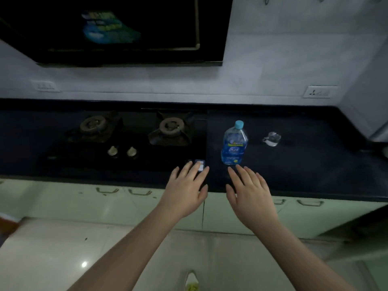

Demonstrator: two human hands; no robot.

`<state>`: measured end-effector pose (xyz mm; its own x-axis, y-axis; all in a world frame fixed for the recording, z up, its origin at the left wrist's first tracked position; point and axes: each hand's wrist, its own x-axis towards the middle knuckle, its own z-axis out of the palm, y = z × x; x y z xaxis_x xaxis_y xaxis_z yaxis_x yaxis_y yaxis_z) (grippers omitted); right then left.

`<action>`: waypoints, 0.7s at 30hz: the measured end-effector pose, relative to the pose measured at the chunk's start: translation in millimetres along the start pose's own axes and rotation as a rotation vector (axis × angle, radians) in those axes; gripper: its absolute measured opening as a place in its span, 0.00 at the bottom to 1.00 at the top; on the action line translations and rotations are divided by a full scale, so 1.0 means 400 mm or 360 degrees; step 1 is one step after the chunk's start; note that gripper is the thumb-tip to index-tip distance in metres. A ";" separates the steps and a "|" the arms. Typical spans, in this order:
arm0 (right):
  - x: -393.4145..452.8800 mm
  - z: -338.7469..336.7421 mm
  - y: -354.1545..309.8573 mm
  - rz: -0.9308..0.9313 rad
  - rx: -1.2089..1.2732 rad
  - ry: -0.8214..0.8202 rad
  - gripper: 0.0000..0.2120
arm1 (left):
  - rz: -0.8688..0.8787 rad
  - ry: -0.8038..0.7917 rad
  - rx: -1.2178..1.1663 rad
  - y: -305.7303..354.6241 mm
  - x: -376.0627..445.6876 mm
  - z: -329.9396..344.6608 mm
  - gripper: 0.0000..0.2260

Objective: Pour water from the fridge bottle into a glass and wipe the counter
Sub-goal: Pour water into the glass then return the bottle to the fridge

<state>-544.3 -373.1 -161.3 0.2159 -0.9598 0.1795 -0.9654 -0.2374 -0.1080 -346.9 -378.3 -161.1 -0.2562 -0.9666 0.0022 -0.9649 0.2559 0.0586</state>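
Note:
A clear plastic water bottle (233, 143) with a blue label and a light blue cap stands upright on the black counter (304, 171). To its right sits a small clear glass cup with a handle (272, 139). My left hand (186, 192) is stretched out flat with spread fingers over the counter's front edge, its fingertips over a small blue box (199, 164). My right hand (249, 192) is also flat and spread, fingertips just short of the bottle's base. Neither hand holds anything.
A two-burner gas stove (126, 135) with two knobs fills the counter's left part. A dark chimney hood (117, 32) hangs above it. Pale green cabinets (73, 198) with handles run below the counter. Wall sockets (318, 92) sit on the tiled backsplash.

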 end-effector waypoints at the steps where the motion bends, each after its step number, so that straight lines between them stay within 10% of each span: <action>1: 0.015 0.005 0.010 0.0029 -0.0002 0.0001 0.27 | 0.0045 0.0002 -0.0007 0.002 0.034 0.002 0.30; 21: 0.264 0.144 0.197 0.0247 0.0099 -0.0082 0.26 | 0.0341 -0.0050 -0.0110 0.042 0.439 0.086 0.30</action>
<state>-588.9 -501.9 -207.2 0.0740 -0.9916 0.1057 -0.9771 -0.0933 -0.1911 -410.2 -543.4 -193.9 -0.4574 -0.8892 -0.0088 -0.8824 0.4527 0.1283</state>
